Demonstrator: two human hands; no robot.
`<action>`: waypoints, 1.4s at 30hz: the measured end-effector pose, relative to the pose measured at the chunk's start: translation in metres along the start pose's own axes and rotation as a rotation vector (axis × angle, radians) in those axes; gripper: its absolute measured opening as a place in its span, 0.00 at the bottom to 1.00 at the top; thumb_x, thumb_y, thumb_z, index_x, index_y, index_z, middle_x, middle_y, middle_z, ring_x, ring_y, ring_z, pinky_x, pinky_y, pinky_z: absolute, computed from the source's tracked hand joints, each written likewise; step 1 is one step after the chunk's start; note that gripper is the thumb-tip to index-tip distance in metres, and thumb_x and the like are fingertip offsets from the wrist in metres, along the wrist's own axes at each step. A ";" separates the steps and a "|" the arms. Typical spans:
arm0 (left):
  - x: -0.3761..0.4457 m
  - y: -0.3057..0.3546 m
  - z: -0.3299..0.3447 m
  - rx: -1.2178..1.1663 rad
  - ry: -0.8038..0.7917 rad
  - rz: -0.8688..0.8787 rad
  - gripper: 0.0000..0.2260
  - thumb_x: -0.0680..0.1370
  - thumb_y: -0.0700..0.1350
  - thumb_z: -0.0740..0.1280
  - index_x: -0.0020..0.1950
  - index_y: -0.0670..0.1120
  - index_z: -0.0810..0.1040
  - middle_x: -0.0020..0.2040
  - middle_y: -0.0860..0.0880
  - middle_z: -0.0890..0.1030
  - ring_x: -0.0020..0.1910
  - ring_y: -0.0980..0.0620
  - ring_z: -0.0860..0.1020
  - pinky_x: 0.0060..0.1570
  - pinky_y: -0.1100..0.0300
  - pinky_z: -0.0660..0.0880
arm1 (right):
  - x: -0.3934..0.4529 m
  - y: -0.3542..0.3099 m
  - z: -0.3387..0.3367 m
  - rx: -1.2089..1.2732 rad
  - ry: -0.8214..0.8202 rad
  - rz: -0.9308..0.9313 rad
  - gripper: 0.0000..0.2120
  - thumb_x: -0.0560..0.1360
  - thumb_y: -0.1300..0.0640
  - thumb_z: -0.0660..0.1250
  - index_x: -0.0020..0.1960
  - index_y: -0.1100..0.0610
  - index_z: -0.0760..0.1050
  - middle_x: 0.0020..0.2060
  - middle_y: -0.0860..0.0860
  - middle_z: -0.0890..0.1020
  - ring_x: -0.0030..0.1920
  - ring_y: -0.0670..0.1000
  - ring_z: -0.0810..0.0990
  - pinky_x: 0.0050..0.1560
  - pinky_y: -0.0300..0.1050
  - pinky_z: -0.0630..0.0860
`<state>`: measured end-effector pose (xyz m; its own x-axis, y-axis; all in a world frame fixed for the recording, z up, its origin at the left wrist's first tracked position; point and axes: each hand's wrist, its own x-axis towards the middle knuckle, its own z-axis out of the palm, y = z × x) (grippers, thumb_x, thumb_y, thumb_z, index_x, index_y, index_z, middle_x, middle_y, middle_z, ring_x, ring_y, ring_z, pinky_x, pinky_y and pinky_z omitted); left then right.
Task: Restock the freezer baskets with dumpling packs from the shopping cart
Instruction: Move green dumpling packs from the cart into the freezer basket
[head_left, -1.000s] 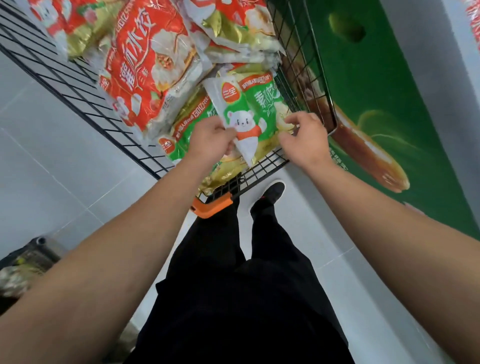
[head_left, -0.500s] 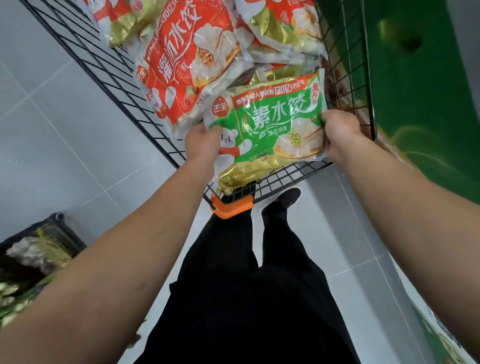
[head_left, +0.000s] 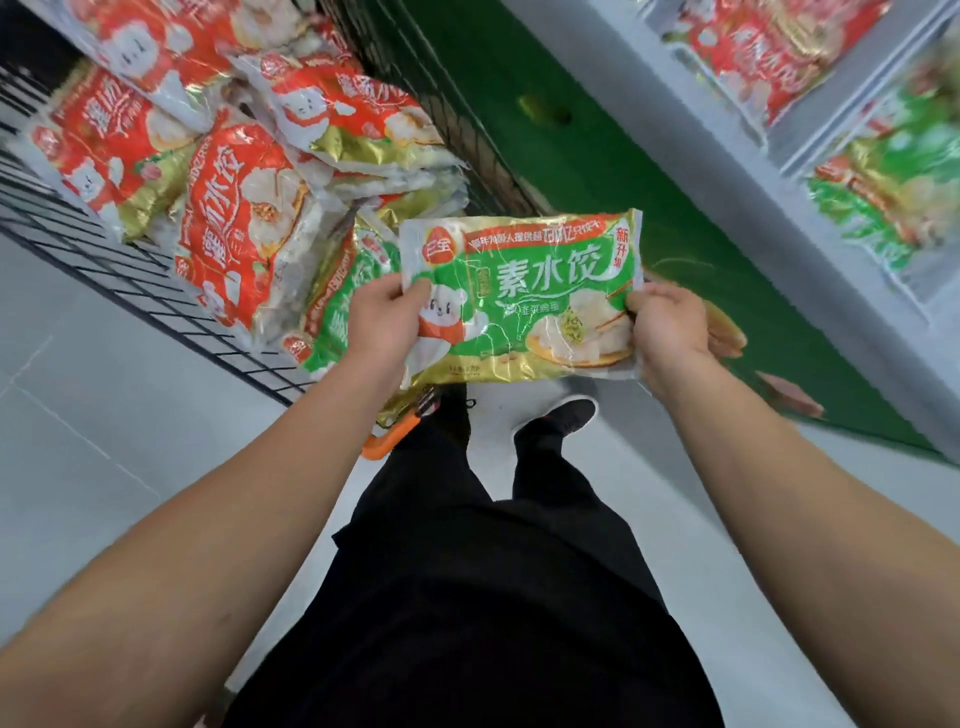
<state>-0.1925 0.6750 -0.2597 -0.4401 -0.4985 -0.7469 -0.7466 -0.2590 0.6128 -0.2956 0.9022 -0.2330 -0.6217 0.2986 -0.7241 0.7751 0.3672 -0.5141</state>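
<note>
I hold the green dumpling pack (head_left: 524, 296) up in the air, between the shopping cart (head_left: 156, 291) and the freezer baskets (head_left: 852, 171), with my left hand (head_left: 382, 322) pinching one short end and my right hand (head_left: 670, 325) pinching the other. I only have it by the thin edges, and the bag looks smooth, so it could slip out and drop on the floor (head_left: 104, 431). The red packs (head_left: 239, 218) in the cart are piled up high and could slide too if I bump them.
</note>
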 end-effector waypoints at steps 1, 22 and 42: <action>-0.008 0.009 0.014 0.035 -0.022 0.043 0.14 0.78 0.44 0.68 0.33 0.48 0.77 0.36 0.44 0.82 0.38 0.49 0.81 0.43 0.53 0.79 | -0.002 0.006 -0.018 0.052 0.022 0.002 0.12 0.77 0.64 0.64 0.39 0.52 0.77 0.38 0.49 0.83 0.43 0.52 0.84 0.53 0.52 0.82; -0.141 0.094 0.305 0.370 -0.328 0.430 0.11 0.79 0.46 0.68 0.42 0.39 0.80 0.43 0.43 0.84 0.44 0.46 0.83 0.50 0.48 0.82 | 0.061 0.099 -0.303 0.510 0.259 -0.041 0.13 0.77 0.65 0.61 0.34 0.56 0.75 0.32 0.51 0.79 0.33 0.49 0.74 0.34 0.43 0.72; -0.044 0.272 0.509 0.460 -0.429 0.419 0.11 0.79 0.45 0.69 0.39 0.40 0.76 0.40 0.43 0.81 0.40 0.48 0.80 0.43 0.53 0.77 | 0.230 -0.065 -0.381 0.516 0.405 -0.001 0.12 0.77 0.64 0.63 0.37 0.55 0.80 0.36 0.49 0.84 0.37 0.49 0.81 0.38 0.43 0.76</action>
<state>-0.6299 1.0473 -0.1919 -0.8184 -0.0888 -0.5678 -0.5656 0.2995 0.7683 -0.5315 1.2830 -0.1906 -0.5372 0.6437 -0.5451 0.6665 -0.0721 -0.7420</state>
